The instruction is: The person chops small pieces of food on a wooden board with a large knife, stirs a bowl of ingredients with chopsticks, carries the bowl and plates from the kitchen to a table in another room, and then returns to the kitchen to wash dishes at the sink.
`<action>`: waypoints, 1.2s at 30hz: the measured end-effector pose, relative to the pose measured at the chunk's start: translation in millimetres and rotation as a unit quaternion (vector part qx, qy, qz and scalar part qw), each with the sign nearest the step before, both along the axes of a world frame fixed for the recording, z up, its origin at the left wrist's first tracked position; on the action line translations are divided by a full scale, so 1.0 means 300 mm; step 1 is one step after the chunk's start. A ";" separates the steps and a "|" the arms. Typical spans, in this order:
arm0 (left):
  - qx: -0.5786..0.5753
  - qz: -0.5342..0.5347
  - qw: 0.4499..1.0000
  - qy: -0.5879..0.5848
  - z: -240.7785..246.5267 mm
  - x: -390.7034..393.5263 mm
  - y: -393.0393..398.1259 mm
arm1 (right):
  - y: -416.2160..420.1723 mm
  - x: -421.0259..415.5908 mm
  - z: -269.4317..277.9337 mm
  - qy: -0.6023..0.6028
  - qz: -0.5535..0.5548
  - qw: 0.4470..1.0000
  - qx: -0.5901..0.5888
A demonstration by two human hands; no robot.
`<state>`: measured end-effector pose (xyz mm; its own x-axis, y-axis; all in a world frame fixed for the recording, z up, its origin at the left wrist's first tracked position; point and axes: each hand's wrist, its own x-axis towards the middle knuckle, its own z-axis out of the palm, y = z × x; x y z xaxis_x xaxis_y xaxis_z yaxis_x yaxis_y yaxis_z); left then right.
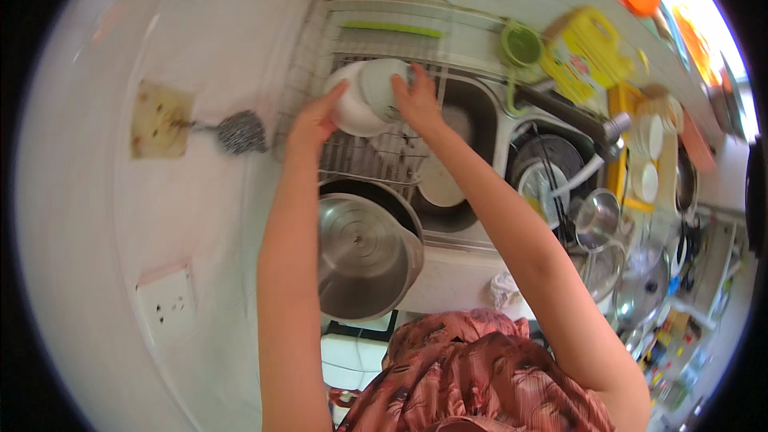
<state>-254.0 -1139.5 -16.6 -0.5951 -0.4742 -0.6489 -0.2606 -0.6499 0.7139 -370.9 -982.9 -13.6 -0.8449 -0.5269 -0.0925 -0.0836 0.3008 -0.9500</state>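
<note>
Over a wire dish rack (372, 168), my left hand (315, 117) holds the left side of a white bowl (357, 123). A second pale bowl (379, 87) lies against it, its base turned up towards me. My right hand (419, 99) grips this second bowl by its right side, fingers spread over the edge. Both bowls look upside down or tilted, and blur hides how they meet. Just below the rack is a large metal pot (366, 288). In the left sink basin (480, 132), a white round dish (441, 183) is partly covered by the rack.
The right basin holds a dark pan (555, 150) and a plate. A faucet (564, 111) reaches over the sinks. Behind them are a green cup-shaped strainer (522, 45) and a yellow jug (588, 54). A grey scrubber (241, 132) hangs on the left wall, above a socket (167, 307).
</note>
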 end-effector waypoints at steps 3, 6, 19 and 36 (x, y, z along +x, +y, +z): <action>0.001 -0.007 0.998 0.056 0.021 -0.003 0.003 | -0.034 0.031 -0.011 -0.045 -0.040 0.997 -0.039; -0.122 -0.030 0.992 0.019 0.214 -0.072 0.121 | 0.005 0.022 0.087 -0.095 -0.051 0.991 -0.077; -0.397 -0.415 0.819 -0.009 0.388 -0.125 1.085 | 1.022 0.197 0.069 -0.271 -0.198 0.909 -0.249; -0.678 -0.384 0.618 0.106 -0.034 -0.255 1.463 | 1.561 0.102 0.135 0.140 -0.129 0.973 0.132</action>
